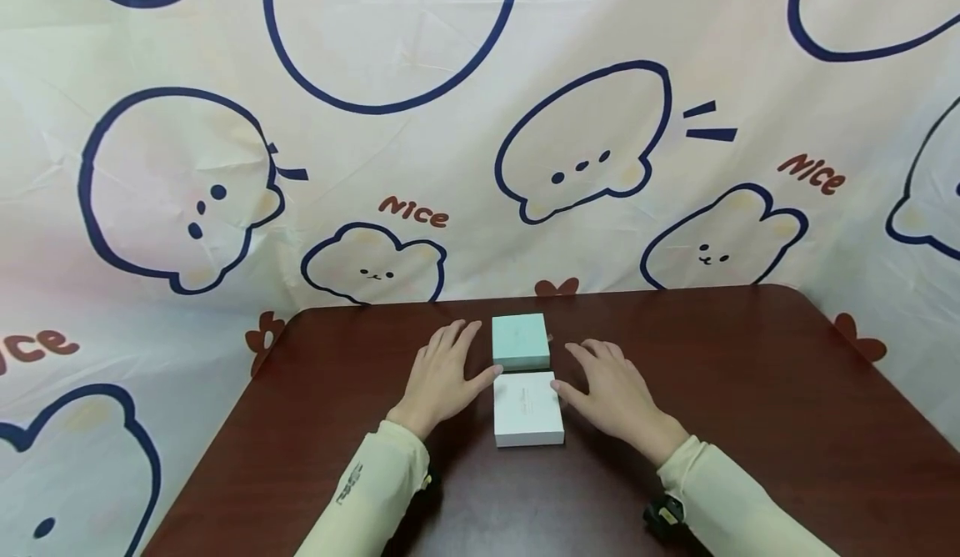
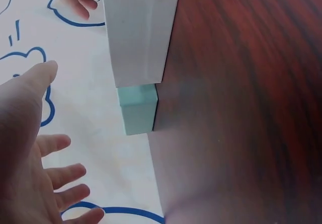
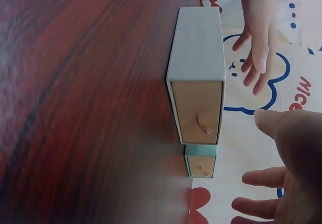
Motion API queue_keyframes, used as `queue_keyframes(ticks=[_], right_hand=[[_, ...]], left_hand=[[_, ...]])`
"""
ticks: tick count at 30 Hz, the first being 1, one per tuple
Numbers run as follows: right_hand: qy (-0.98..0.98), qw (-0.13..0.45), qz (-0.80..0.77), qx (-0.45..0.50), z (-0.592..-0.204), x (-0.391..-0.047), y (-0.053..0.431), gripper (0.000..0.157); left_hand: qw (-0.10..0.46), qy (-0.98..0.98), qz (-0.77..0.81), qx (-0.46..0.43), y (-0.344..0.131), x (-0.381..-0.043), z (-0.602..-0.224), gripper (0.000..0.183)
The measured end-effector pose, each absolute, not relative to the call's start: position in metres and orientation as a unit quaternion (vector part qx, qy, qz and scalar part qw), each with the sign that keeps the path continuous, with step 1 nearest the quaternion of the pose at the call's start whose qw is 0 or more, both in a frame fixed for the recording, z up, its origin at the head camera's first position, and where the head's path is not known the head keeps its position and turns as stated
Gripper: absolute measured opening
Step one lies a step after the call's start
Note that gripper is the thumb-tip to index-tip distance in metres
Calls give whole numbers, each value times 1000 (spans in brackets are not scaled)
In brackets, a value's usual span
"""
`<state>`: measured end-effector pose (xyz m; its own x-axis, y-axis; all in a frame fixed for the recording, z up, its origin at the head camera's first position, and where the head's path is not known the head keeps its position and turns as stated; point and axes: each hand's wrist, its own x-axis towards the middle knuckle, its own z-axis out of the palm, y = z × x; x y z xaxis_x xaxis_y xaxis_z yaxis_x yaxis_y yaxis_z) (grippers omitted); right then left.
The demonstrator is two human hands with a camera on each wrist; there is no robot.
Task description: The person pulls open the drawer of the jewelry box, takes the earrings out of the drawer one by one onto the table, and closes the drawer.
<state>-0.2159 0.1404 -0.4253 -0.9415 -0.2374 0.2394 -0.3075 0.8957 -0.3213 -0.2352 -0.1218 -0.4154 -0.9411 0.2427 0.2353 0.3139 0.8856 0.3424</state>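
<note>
A white drawer-style box lies flat on the table, nearer the person. Directly behind it sits a mint-green box. In the right wrist view the white box shows a tan drawer front with a small ribbon pull; the green box has a similar one. My left hand hovers left of the boxes, fingers spread and thumb toward the gap between them. To their right is my right hand, its fingers loosely extended and thumb near the white box's edge. Neither hand holds anything.
The boxes stand on a dark reddish-brown wooden table with rounded far corners. A pale cloth printed with blue cartoon outlines hangs behind and along the sides. Each wrist carries a dark strapped device.
</note>
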Motion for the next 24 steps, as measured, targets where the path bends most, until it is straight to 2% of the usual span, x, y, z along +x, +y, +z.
queue_keyframes(ticks=[9, 24], right_hand=[[-969, 90, 177, 145, -423, -224, 144, 64], [-970, 83, 175, 147, -429, -238, 147, 60]], left_hand=[[89, -962, -199, -165, -120, -249, -413, 75], [51, -961, -198, -187, -122, -271, -417, 74]])
